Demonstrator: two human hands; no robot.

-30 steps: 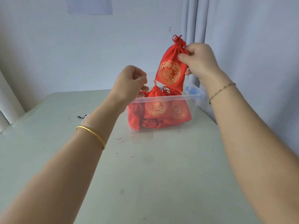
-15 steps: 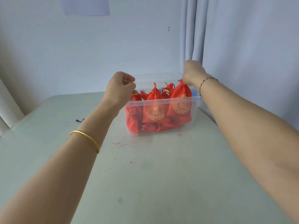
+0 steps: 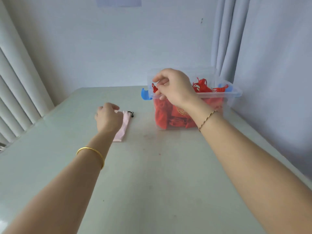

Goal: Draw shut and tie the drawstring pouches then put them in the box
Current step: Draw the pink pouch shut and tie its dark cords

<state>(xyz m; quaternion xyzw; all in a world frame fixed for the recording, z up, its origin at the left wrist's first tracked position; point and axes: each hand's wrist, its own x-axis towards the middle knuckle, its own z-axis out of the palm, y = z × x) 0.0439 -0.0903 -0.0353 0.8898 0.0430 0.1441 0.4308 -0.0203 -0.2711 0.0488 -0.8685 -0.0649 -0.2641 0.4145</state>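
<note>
A clear plastic box (image 3: 233, 95) with blue latches stands at the back right of the table and holds several tied red pouches (image 3: 201, 86) with gold prints. A flat pink pouch (image 3: 124, 125) with a black drawstring (image 3: 131, 114) lies on the table to the box's left. My left hand (image 3: 108, 118) rests on the pink pouch's upper end with fingers curled down onto it. In front of the box's left rim, my right hand (image 3: 173, 87) hovers with loosely curled fingers and holds nothing that I can see.
The grey-green table (image 3: 152, 183) meets a wall at the back. A curtain (image 3: 224, 39) hangs close behind and to the right of the box. Vertical blinds (image 3: 20, 92) run along the table's left edge.
The right hand lowered a red pouch into the box and let it go, then drew across to the box's left front. The left hand moved left and down onto the pink pouch.
</note>
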